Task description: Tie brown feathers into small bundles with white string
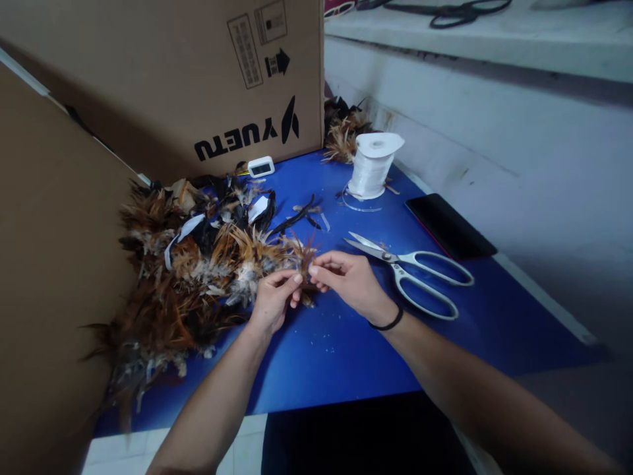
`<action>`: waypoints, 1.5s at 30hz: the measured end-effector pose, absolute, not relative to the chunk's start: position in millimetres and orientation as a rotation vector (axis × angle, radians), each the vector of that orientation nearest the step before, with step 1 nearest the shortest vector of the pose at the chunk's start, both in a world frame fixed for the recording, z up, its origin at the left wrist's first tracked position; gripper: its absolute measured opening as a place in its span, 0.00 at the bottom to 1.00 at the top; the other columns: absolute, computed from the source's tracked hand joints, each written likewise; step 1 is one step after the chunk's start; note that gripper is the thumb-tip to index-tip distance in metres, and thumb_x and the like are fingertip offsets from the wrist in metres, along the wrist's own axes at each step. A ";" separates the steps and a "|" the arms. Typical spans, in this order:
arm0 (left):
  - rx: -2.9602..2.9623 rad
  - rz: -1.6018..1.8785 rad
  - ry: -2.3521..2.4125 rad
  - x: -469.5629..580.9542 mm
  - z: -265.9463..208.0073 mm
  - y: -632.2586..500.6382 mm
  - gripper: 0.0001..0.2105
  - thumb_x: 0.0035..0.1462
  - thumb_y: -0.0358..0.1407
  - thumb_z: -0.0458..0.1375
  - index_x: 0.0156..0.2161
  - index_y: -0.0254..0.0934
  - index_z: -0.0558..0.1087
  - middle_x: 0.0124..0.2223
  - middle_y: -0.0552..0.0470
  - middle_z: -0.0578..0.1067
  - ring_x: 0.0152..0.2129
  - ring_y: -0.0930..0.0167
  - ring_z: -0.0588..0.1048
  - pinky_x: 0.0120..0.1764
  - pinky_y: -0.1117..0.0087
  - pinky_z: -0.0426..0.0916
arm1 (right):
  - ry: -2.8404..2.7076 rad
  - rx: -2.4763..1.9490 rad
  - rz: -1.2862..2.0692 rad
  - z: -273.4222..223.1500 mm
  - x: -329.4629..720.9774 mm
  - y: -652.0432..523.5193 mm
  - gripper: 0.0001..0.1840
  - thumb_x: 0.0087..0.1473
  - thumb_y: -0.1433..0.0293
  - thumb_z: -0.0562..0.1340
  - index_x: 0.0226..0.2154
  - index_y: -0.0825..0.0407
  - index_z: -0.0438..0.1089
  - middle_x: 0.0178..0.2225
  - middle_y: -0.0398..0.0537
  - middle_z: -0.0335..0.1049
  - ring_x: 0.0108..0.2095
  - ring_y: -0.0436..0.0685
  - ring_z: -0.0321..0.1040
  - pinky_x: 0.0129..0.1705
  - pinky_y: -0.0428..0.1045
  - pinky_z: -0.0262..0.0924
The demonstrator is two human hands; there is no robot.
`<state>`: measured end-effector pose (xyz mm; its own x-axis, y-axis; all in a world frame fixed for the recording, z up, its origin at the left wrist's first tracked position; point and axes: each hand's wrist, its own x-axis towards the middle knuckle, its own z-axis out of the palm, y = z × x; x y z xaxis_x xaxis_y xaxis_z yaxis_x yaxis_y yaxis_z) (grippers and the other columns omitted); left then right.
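Close together over the blue table (pixel 356 359), both my hands pinch at a small bunch of brown feathers (pixel 307 257). My left hand (pixel 275 295) is closed, thumb against fingers, at the bunch's lower left. Thumb and fingertips of my right hand (pixel 352 280) press together on its right side. The feather tips fan upward between the hands; the pinched ends are hidden. Directly behind and left lies a large pile of brown, black and grey feathers (pixel 182 290). White-handled scissors (pixel 395 258), blades parted, rest just right of my right hand.
A spool of white ribbon (pixel 372 168) stands near the wall, with a dark phone (pixel 450 225) to its right. A small white digital device (pixel 261 167) sits before the cardboard box (pixel 163 72). Loose dark feathers (pixel 297 214) lie mid-table. More scissors (pixel 465 12) are on the ledge.
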<state>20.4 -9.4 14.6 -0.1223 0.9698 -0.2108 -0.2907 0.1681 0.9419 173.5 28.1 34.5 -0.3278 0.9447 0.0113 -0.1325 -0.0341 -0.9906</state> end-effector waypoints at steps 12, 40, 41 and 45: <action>0.756 1.307 1.191 18.8 16.0 -8.7 0.12 0.41 0.39 0.67 0.29 0.31 0.75 0.22 0.53 0.71 0.13 0.82 0.61 0.14 0.80 0.54 | -1.278 -0.964 1.427 41.0 180.2 36.5 0.10 0.48 0.63 0.62 0.27 0.53 0.68 0.21 0.39 0.65 0.20 0.46 0.60 0.23 0.44 0.60; 0.751 1.358 1.161 17.1 18.6 -7.0 0.11 0.41 0.37 0.67 0.27 0.30 0.75 0.23 0.53 0.71 0.13 0.83 0.62 0.14 0.80 0.53 | -1.312 -0.960 1.351 38.2 186.4 43.0 0.14 0.50 0.58 0.62 0.30 0.54 0.71 0.25 0.43 0.69 0.23 0.48 0.62 0.25 0.45 0.59; 0.769 1.350 1.170 17.7 18.5 -7.3 0.10 0.42 0.37 0.66 0.27 0.30 0.75 0.22 0.53 0.71 0.13 0.82 0.62 0.14 0.80 0.53 | -1.361 -0.951 1.376 37.8 185.3 41.5 0.15 0.49 0.58 0.62 0.30 0.54 0.71 0.25 0.43 0.68 0.23 0.48 0.62 0.25 0.46 0.59; 0.802 1.318 1.206 19.0 15.9 -8.2 0.11 0.42 0.38 0.66 0.28 0.31 0.75 0.18 0.56 0.68 0.12 0.81 0.61 0.15 0.79 0.55 | -1.495 -0.944 1.411 38.0 182.7 37.4 0.13 0.47 0.60 0.64 0.27 0.54 0.71 0.22 0.41 0.65 0.22 0.47 0.58 0.25 0.45 0.55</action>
